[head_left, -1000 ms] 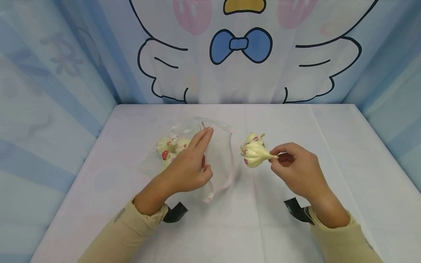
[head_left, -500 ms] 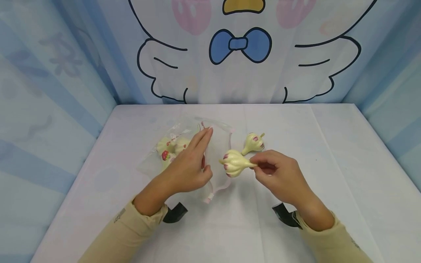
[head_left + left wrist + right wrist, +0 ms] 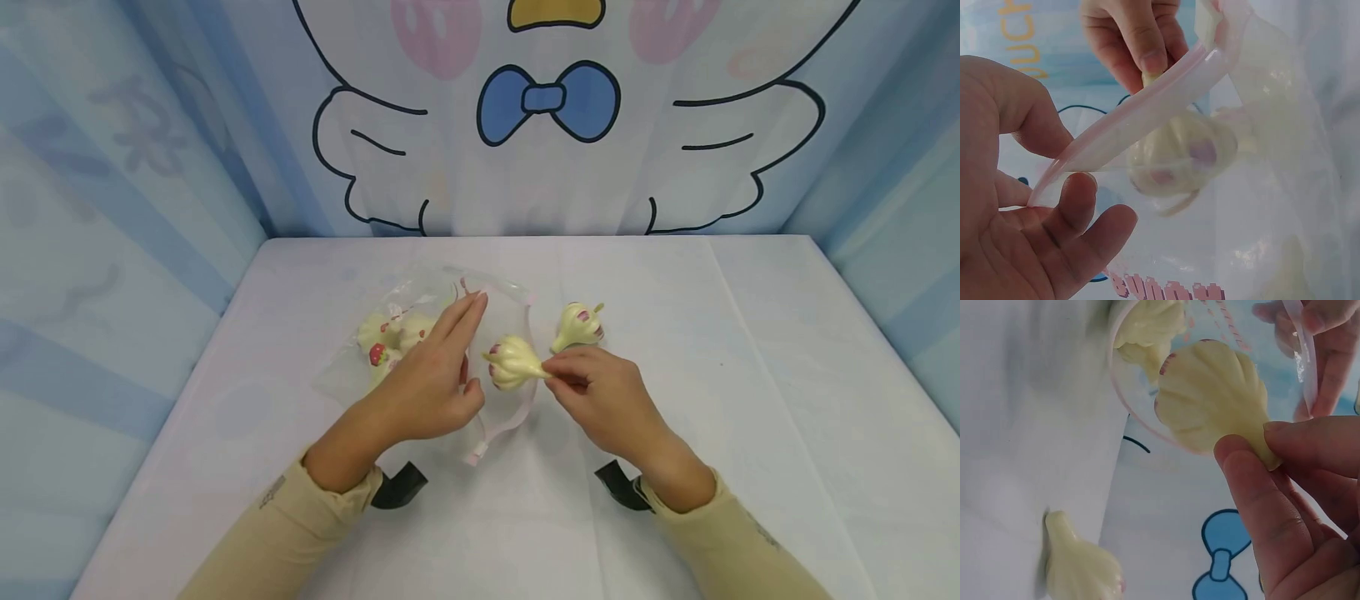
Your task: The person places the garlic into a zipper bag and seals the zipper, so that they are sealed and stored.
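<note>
A clear zip bag (image 3: 501, 304) with a pink-edged mouth lies left of centre, several pale garlic bulbs (image 3: 372, 332) inside it. My left hand (image 3: 427, 379) holds the mouth apart, the pink zip edge (image 3: 1129, 119) between thumb and fingers in the left wrist view. With thumb and fingertips my right hand (image 3: 618, 408) pinches a garlic bulb (image 3: 512, 364) by its stem. That bulb's round end is in the bag's mouth, and the left wrist view shows it through the film. Another garlic bulb (image 3: 577, 325) rests on the table behind my right hand.
A white cloth covers the table (image 3: 750, 375). Blue and white curtains (image 3: 135, 292) hang at the sides, and a printed backdrop (image 3: 547, 183) stands along the far edge. Black straps (image 3: 401, 485) show at both wrists.
My right hand has carried the pinched garlic bulb leftward, from beside the other loose bulb into the bag's mouth. The left hand and the bag have stayed nearly in place.
</note>
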Tool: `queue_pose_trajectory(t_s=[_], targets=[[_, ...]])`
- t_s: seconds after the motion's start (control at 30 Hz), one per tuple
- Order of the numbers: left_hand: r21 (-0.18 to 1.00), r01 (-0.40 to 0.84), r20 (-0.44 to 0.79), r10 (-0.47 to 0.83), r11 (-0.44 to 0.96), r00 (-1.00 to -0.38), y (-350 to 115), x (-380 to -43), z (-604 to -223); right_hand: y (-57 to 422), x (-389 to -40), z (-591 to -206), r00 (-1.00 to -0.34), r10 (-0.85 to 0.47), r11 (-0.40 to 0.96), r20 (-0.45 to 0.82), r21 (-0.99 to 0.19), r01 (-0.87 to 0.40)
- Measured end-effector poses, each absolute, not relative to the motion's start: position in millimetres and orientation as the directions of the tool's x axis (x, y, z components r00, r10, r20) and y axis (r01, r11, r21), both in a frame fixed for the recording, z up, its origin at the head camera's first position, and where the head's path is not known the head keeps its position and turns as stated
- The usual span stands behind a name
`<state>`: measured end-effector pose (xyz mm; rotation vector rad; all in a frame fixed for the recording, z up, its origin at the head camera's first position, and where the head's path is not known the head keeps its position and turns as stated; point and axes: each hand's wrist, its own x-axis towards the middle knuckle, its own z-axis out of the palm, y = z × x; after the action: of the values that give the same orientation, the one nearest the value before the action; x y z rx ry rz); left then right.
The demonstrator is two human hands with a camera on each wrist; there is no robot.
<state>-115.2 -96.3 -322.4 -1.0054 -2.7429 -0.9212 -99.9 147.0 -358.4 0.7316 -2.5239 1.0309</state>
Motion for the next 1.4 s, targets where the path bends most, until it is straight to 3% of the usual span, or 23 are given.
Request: queue_pose_trajectory(t_s=[0.23,1.03,1.4], targets=[[0.51,0.618,0.274,0.567,0.599,-0.776,-97,-115,-323,140,-105,-364,-0.775,-0.355,0.63,0.522,-0.479,-0.611],[0.498,0.62,0.275,0.568,0.606,-0.776,-95,-117,-321,105,-123,-377,-0.785,-0.303,0.695,0.541,-0.437,-0.57],[0.496,0.62,0.273,0.568,0.608,-0.776,-94,-116,-323,92,-121,-382,-0.743,-0.263,0.772,0.616,-0.327,-0.545]])
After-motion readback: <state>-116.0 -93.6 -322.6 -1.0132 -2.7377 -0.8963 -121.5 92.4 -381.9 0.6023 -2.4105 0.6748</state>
